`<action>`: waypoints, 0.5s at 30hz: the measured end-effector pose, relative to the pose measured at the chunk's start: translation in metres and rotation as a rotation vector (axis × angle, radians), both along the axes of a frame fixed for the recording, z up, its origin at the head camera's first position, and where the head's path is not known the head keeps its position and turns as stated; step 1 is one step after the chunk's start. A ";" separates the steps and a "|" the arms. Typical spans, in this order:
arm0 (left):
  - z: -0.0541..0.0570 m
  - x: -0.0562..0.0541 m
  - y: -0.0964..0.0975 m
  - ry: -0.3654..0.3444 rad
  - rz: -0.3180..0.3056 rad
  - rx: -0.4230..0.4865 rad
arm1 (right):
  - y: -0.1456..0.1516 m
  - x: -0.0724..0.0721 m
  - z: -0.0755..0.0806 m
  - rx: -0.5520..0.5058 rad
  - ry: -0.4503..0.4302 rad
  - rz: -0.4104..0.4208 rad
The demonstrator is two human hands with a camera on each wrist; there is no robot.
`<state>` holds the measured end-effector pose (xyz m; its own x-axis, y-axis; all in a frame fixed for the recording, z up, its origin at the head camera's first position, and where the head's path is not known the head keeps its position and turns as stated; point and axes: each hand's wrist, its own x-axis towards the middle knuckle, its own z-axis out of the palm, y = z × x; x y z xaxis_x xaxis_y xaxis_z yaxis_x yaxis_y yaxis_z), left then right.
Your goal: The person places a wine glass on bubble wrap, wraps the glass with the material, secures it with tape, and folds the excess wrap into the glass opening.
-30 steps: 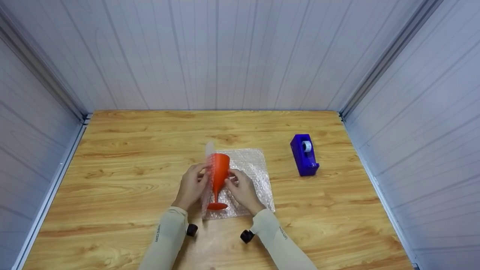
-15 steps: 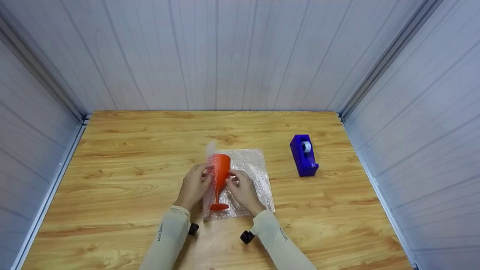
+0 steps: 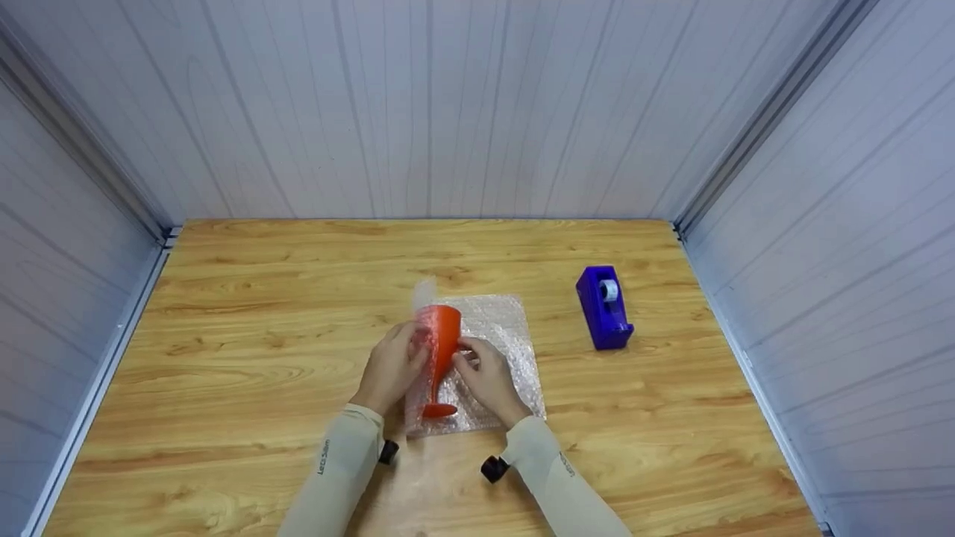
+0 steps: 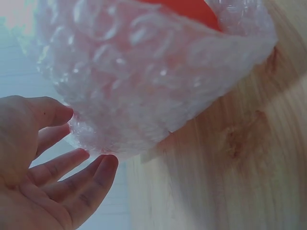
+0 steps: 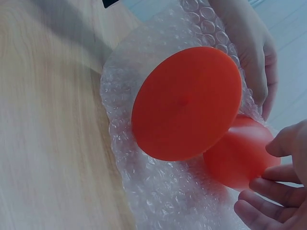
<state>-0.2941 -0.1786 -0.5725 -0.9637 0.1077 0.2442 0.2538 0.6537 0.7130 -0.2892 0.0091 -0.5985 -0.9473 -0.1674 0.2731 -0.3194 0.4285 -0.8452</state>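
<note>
An orange goblet (image 3: 446,328) lies on its side on a sheet of bubble wrap (image 3: 501,328), its round foot (image 5: 187,105) toward me. The left edge of the sheet is raised and folded over the left side of the bowl. With thumb and fingers my left hand (image 3: 392,365) pinches that raised part; in the left wrist view the wrap (image 4: 129,91) hides most of the goblet. My right hand (image 3: 490,378) holds the bowl from the right, thumb and fingertips against it in the right wrist view.
A blue tape dispenser (image 3: 600,313) with a white roll stands right of the sheet on the wooden table (image 3: 261,298). Pale panel walls (image 3: 433,112) enclose the table at the back and both sides.
My left hand has shifted slightly right, bringing the raised wrap further over the bowl. The goblet has shifted slightly right too. My right hand has barely moved.
</note>
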 end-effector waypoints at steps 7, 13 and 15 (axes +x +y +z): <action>0.001 0.000 0.001 0.034 -0.029 -0.048 | 0.001 0.000 0.002 0.004 -0.013 0.001; -0.002 0.000 0.001 0.114 -0.036 -0.058 | 0.000 0.000 -0.002 -0.031 -0.031 0.030; -0.002 -0.001 0.001 0.124 -0.038 -0.056 | -0.001 0.000 -0.003 -0.037 -0.041 0.039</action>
<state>-0.2946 -0.1778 -0.5748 -0.9214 0.1607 0.3539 0.3633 0.6796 0.6373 -0.2888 0.0084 -0.6015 -0.9508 -0.1948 0.2410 -0.3001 0.3845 -0.8730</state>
